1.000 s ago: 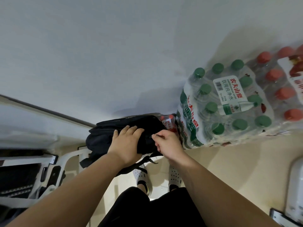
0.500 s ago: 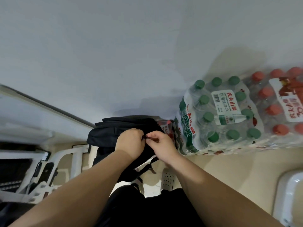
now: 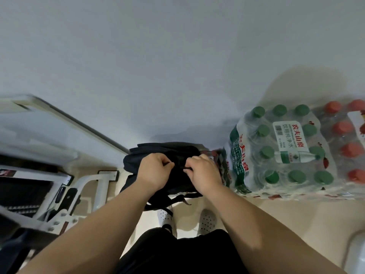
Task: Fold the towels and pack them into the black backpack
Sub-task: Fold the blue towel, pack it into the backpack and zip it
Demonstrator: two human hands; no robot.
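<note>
The black backpack [image 3: 177, 153] stands on the floor against the white wall, just beyond my feet. My left hand [image 3: 155, 171] is closed in a fist on the top of the backpack, pinching something small at its top. My right hand [image 3: 203, 173] grips a thin black zipper pull on the backpack, a short way right of the left hand. A strap [image 3: 177, 198] hangs loose below the bag. No towel is visible; the inside of the bag is hidden.
A shrink-wrapped pack of green-capped water bottles [image 3: 280, 151] stands right of the backpack, with a red-capped pack [image 3: 347, 143] beyond it. A white metal frame [image 3: 87, 186] is on the left. My white perforated shoes [image 3: 207, 220] are on the beige floor.
My left hand went from lying flat on the backpack to a closed fist. Both hands met at the top of the bag, and have now drawn slightly apart along it.
</note>
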